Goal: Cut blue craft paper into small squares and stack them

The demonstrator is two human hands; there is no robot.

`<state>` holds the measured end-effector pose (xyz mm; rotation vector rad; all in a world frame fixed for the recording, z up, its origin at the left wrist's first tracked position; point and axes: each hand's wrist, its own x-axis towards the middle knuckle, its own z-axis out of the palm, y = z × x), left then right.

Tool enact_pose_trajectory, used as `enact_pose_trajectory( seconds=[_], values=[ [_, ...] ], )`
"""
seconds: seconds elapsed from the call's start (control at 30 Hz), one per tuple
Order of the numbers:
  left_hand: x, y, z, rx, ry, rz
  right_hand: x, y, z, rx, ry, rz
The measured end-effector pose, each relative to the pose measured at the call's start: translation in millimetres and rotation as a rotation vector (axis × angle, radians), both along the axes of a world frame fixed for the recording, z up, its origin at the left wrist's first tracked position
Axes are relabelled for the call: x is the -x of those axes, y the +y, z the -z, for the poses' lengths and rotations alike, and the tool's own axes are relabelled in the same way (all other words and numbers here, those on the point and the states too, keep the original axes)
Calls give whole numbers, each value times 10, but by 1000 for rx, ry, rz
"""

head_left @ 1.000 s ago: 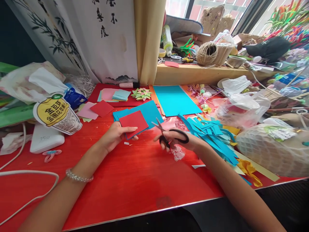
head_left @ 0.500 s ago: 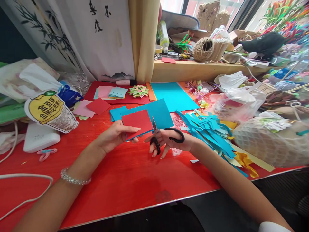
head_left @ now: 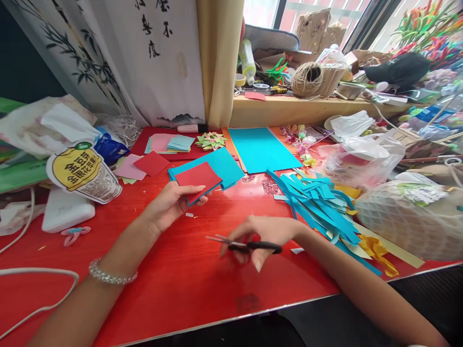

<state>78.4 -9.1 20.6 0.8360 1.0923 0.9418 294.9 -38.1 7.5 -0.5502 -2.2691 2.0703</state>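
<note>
My left hand [head_left: 177, 200] pinches a red paper square [head_left: 198, 182] with blue paper showing beneath its edge, thumb on top. Just behind it lie blue paper pieces [head_left: 224, 166] on the red table. Lower and to the right, my right hand [head_left: 258, 236] holds scissors [head_left: 246, 245] with black handles, slightly blurred, blades pointing left over the table. The scissors are apart from the paper. A heap of blue paper strips [head_left: 318, 202] lies beyond my right wrist. A small white scrap [head_left: 189, 215] sits below the held squares.
Behind are a large blue sheet [head_left: 265, 148], a folded paper flower [head_left: 211, 141] and light blue squares [head_left: 180, 142]. On the left stand a white box [head_left: 67, 212] and a cup-shaped package [head_left: 85, 171]. Plastic bags [head_left: 369, 154] and a netted bundle [head_left: 408, 217] crowd the right.
My right hand has turned over and moved down with the scissors, away from the paper. My left hand has shifted slightly left, still holding the red and blue squares.
</note>
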Motion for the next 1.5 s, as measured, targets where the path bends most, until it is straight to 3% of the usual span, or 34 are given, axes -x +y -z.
enact_pose_trajectory(
  seconds=[0.07, 0.17, 0.23, 0.43, 0.7, 0.97, 1.1, 1.27, 1.33, 1.5],
  values=[
    [18, 12, 25, 8, 28, 35, -97, 57, -50, -33, 66, 79],
    [10, -24, 35, -3, 75, 151, -160, 100, -63, -7, 293, 333],
    [-3, -55, 26, -35, 100, 206, -156, 112, -46, -20, 333, 428],
    [-5, -65, 12, -79, 106, 180, -116, 145, 29, -95, 167, 476],
    [-4, -64, 38, -73, 36, 168, -125, 157, 36, -84, 120, 511],
    [-70, -110, 33, -134, 138, 246, 16, 84, 100, -145, -10, 729],
    [-72, -105, 62, -169, 196, 284, 96, 57, 141, -48, 45, 741],
    [-73, -94, 107, -230, 294, 317, 169, -3, 163, 354, 191, 733],
    [-71, -87, 117, -234, 316, 324, 174, -16, 159, 446, 209, 715],
    [-52, -61, 124, -234, 340, 357, 140, -8, 106, 367, 29, 646]
  ],
)
